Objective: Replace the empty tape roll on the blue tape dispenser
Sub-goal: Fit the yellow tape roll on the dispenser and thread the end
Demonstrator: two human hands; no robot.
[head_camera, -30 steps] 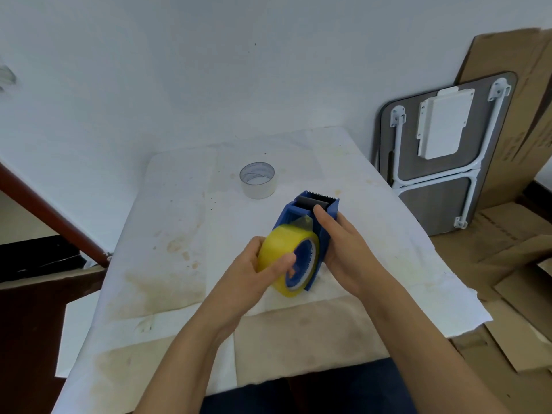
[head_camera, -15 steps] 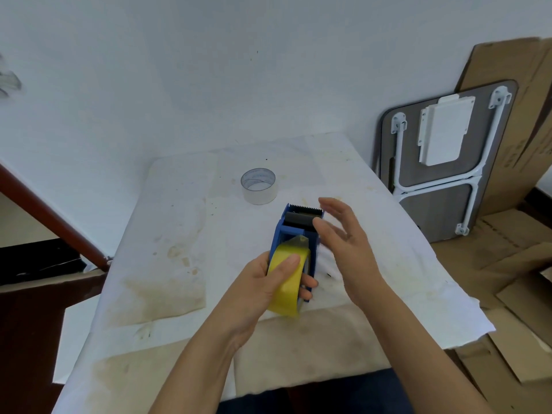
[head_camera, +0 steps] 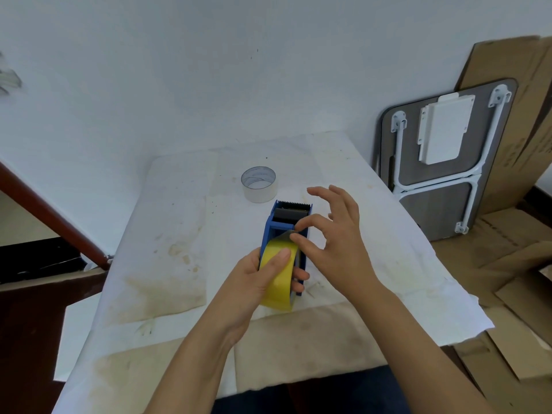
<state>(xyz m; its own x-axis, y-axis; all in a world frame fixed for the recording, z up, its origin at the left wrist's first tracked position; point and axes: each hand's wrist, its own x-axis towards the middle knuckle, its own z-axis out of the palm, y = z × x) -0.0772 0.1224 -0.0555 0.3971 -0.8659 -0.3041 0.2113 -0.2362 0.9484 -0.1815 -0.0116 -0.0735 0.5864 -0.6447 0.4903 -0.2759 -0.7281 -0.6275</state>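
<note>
The blue tape dispenser [head_camera: 286,222] stands on the white-covered table [head_camera: 179,234] with its serrated blade pointing away from me. A yellow tape roll [head_camera: 279,279] sits in its frame. My left hand [head_camera: 254,282] wraps the roll and dispenser from the left, thumb across the top of the roll. My right hand [head_camera: 334,240] pinches the loose end of the yellow tape at the top of the roll between thumb and forefinger, other fingers spread. An empty whitish tape core [head_camera: 259,184] stands behind the dispenser.
A folded grey table with white legs [head_camera: 442,162] leans on the wall at the right, with flattened cardboard [head_camera: 507,264] behind and below it. A dark red rail [head_camera: 50,216] slants along the left. The table's front edge is close to my body.
The dispenser has been turned so its blade faces straight away. My right hand let go of its side, lifted off, then came down to pinch the tape end. My left hand stays on the roll.
</note>
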